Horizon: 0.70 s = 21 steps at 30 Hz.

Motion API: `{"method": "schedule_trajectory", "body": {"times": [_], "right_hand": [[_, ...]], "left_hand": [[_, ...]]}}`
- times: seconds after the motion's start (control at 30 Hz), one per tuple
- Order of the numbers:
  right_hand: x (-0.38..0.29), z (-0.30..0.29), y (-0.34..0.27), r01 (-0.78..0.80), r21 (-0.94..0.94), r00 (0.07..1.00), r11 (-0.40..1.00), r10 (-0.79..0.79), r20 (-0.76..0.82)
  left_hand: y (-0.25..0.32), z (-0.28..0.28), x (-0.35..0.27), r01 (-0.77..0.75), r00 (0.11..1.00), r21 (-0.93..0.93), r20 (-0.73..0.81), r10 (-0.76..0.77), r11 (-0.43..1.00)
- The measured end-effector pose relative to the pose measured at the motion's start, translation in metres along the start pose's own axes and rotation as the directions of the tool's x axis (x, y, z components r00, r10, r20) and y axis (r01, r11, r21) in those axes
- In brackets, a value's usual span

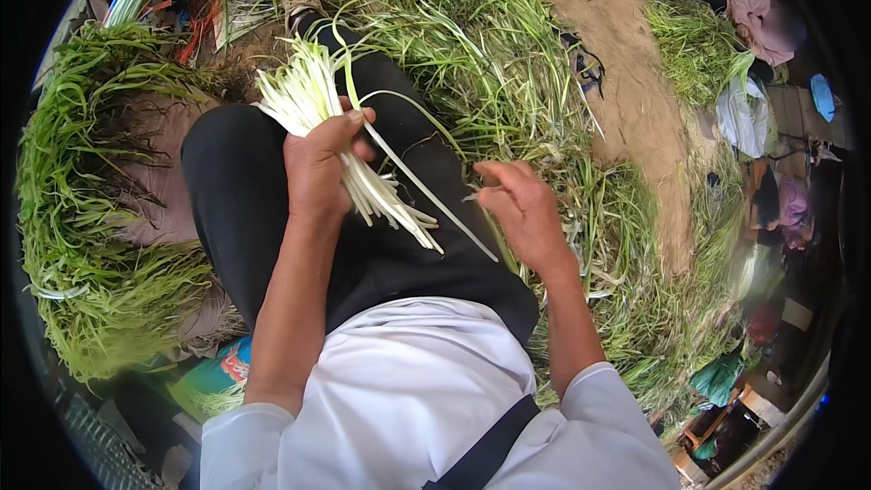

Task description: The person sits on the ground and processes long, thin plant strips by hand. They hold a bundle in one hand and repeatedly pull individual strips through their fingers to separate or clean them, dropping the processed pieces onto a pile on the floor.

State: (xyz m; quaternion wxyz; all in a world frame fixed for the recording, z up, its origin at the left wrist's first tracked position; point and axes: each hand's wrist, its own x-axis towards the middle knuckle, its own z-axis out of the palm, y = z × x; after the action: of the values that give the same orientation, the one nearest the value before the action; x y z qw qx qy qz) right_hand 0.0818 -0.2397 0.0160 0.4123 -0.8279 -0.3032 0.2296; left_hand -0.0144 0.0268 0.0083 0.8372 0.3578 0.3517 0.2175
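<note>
My left hand grips a bundle of pale stalks, which look like blanched garlic chives, above my black-trousered leg. The bundle's white lower ends fan out below the fist. One longer white stalk stands apart, its upper part by my left thumb. To the right, my right hand has thumb and forefinger pinched on a thin, wispy leaf strip. A curved green leaf arches from near the left thumb towards the right hand. My right palm is hidden.
Green leaves cover much of the ground ahead and right, beside bare earth. More long-leaved stalks lie left on a brownish cloth. A person in pink sits far right near a white bag.
</note>
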Motion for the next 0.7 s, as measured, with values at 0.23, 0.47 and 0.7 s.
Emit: {"method": "schedule_trajectory", "body": {"times": [0.23, 0.47, 0.7], "right_hand": [[0.016, 0.039, -0.05, 0.037, 0.024, 0.998, 0.999, -0.038, 0.051], [0.045, 0.054, -0.063, -0.105, 0.271, 0.992, 0.957, 0.083, 0.092], [0.079, 0.048, -0.022, -0.12, 0.336, 0.973, 0.934, 0.042, 0.229]], "left_hand": [[0.003, -0.008, -0.002, -0.04, 0.999, -0.008, 0.019, 0.04, 0.999], [-0.015, 0.007, -0.018, 0.107, 0.985, 0.098, 0.127, -0.119, 0.989], [0.011, -0.006, -0.01, 0.014, 0.997, 0.0, 0.078, -0.014, 1.0]]}}
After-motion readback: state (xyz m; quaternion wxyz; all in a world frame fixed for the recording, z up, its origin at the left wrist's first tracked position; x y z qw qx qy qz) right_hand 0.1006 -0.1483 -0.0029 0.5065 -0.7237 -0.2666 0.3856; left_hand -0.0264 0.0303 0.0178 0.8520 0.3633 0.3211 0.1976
